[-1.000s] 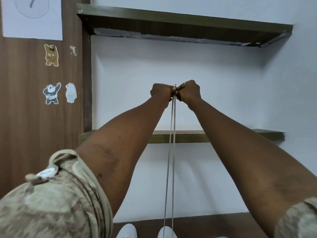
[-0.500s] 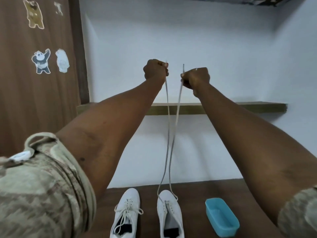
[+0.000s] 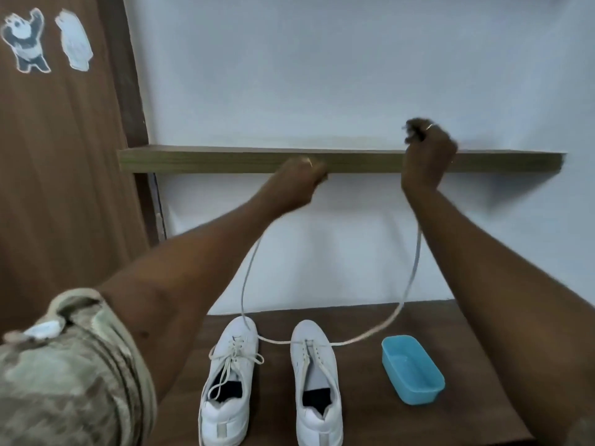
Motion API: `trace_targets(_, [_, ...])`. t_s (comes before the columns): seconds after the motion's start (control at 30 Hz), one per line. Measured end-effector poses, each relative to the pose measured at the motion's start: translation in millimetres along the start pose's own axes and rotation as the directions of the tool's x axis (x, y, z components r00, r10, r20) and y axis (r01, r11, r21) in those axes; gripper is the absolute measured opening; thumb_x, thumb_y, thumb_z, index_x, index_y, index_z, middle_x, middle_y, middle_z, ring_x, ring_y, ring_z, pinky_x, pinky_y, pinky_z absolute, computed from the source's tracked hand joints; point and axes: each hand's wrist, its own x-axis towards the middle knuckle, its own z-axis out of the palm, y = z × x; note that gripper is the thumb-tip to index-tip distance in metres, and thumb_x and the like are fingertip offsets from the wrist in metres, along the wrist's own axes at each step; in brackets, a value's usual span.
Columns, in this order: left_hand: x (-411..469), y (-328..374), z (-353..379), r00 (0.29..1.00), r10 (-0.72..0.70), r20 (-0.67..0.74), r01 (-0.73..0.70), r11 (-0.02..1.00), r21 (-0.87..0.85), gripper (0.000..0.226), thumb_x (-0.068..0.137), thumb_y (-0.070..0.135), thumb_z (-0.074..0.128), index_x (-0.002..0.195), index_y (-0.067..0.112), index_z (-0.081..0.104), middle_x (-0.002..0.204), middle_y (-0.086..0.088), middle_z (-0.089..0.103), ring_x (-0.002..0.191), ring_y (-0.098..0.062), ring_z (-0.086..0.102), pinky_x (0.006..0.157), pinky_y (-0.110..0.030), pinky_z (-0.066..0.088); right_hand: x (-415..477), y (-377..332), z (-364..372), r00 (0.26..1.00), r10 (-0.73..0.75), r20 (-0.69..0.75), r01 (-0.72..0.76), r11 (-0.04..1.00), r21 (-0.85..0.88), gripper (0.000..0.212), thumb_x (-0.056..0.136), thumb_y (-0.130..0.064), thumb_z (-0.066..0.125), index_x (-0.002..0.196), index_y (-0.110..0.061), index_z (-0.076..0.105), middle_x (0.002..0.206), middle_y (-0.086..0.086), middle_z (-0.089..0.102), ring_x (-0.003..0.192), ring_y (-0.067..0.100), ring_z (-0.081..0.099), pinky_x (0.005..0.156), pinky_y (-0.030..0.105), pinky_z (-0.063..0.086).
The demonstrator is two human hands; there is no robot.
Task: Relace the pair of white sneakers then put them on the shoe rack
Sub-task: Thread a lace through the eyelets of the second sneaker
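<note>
Fingers point(image 3: 317, 175) curled on both hands, left hand point(image 3: 296, 181) and right hand point(image 3: 425, 156) each gripping a shoelace point(image 3: 246, 284) end, well apart; below them it loops slack through the right white sneaker point(image 3: 317, 381), beside the laced left white sneaker point(image 3: 230, 381) on the worktop point(image 3: 467, 333).

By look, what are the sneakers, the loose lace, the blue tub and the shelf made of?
Sneakers: smooth white upper with a faint sheen, likely leather or synthetic. Lace: flat off-white textile, by its limp curves. Blue tub: moulded plastic; one even colour, rounded corners, slightly glossy. Shelf: wood or wood-look laminate, matte, with visible grain lines.
</note>
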Motion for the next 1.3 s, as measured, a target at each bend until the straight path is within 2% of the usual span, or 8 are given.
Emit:
trace_targets(0.17, [-47, -5, 62, 0.957, 0.206, 0.206, -0.234, 0.964, 0.123, 0.013, 0.078, 0.014, 0.072, 0.067, 0.008, 0.069, 0.065, -0.008, 0.058, 0.059, -0.029, 0.058, 0.051, -0.028, 0.041, -71, 65, 24, 0.971, -0.088, 0.223, 0.105, 0.992, -0.065, 0.031, 0.079, 0.013, 0.045, 0.092, 0.004, 0.072, 0.09, 0.021, 0.069, 0.086, 0.031, 0.066, 0.075, 0.022, 0.043])
trace_targets(0.33, [-98, 2, 115, 0.926, -0.199, 0.322, 0.182, 0.98, 0.083, 0.03, 0.097, 0.025, 0.048, 0.102, 0.008, 0.072, 0.105, -0.012, 0.059, 0.099, -0.032, 0.053, 0.075, -0.034, 0.036, -137, 99, 35, 0.897, 0.009, 0.441, 0.031, 0.996, -0.085, 0.025, 0.083, 0.013, 0.052, 0.095, 0.005, 0.072, 0.097, 0.021, 0.07, 0.092, 0.03, 0.066, 0.075, 0.005, 0.034])
trace_targets(0.6, [-187, 49, 174, 0.545, -0.574, 0.611, 0.554, 0.793, 0.251, 0.042, 0.096, 0.036, 0.033, 0.116, 0.02, 0.067, 0.127, -0.004, 0.054, 0.121, -0.024, 0.044, 0.097, -0.032, 0.036, -275, 146, 29, 0.552, 0.366, 0.75, -0.176, 0.929, -0.324, 0.019, 0.094, -0.014, 0.053, 0.101, -0.011, 0.071, 0.098, 0.008, 0.068, 0.088, 0.02, 0.061, 0.065, 0.018, 0.036])
trace_targets(0.7, [-209, 68, 180, 0.387, -0.608, 0.693, 0.706, 0.679, 0.201, 0.04, 0.096, 0.036, 0.041, 0.097, 0.008, 0.069, 0.105, -0.008, 0.066, 0.103, -0.022, 0.058, 0.085, -0.03, 0.042, -308, 160, 27, 0.473, 0.446, 0.76, -0.202, 0.894, -0.399, 0.017, 0.092, -0.01, 0.052, 0.081, -0.017, 0.064, 0.072, -0.005, 0.052, 0.069, 0.01, 0.047, 0.06, 0.024, 0.033])
trace_targets(0.8, [-226, 89, 186, 0.221, -0.661, 0.717, 0.898, 0.425, 0.115, 0.033, 0.086, 0.039, 0.062, 0.077, 0.007, 0.059, 0.081, -0.005, 0.061, 0.087, -0.022, 0.06, 0.065, -0.024, 0.041, -323, 163, 25, 0.434, 0.443, 0.785, -0.184, 0.896, -0.404, 0.019, 0.091, -0.007, 0.053, 0.099, -0.008, 0.07, 0.089, 0.001, 0.064, 0.081, 0.011, 0.054, 0.064, 0.013, 0.028])
trace_targets(0.9, [-233, 96, 188, 0.237, -0.711, 0.662, 0.913, 0.396, 0.098, 0.033, 0.087, 0.035, 0.059, 0.079, 0.003, 0.062, 0.082, -0.009, 0.062, 0.08, -0.018, 0.06, 0.059, -0.018, 0.035, -329, 161, 27, 0.416, 0.423, 0.805, -0.158, 0.905, -0.394, 0.021, 0.092, -0.01, 0.054, 0.103, -0.004, 0.07, 0.106, 0.011, 0.068, 0.097, 0.021, 0.062, 0.07, 0.016, 0.033])
trace_targets(1.03, [-240, 91, 188, 0.196, -0.764, 0.615, 0.97, 0.241, -0.01, 0.044, 0.087, 0.019, 0.059, 0.048, 0.005, 0.042, 0.05, -0.008, 0.04, 0.049, -0.008, 0.037, 0.044, -0.023, 0.022, -331, 161, 35, 0.391, 0.421, 0.819, -0.097, 0.903, -0.418, 0.024, 0.091, -0.014, 0.052, 0.096, -0.002, 0.072, 0.101, 0.012, 0.07, 0.093, 0.023, 0.063, 0.075, 0.026, 0.042])
trace_targets(1.3, [-270, 86, 198, 0.168, -0.745, 0.646, 0.915, -0.126, -0.382, 0.041, 0.059, 0.021, 0.06, 0.034, 0.02, 0.027, 0.048, 0.001, 0.023, 0.054, -0.016, 0.024, 0.058, -0.036, 0.021, -336, 158, 43, 0.427, 0.333, 0.84, 0.128, 0.898, -0.421, 0.022, 0.09, -0.008, 0.047, 0.089, -0.002, 0.068, 0.099, 0.012, 0.064, 0.095, 0.028, 0.06, 0.066, 0.029, 0.034])
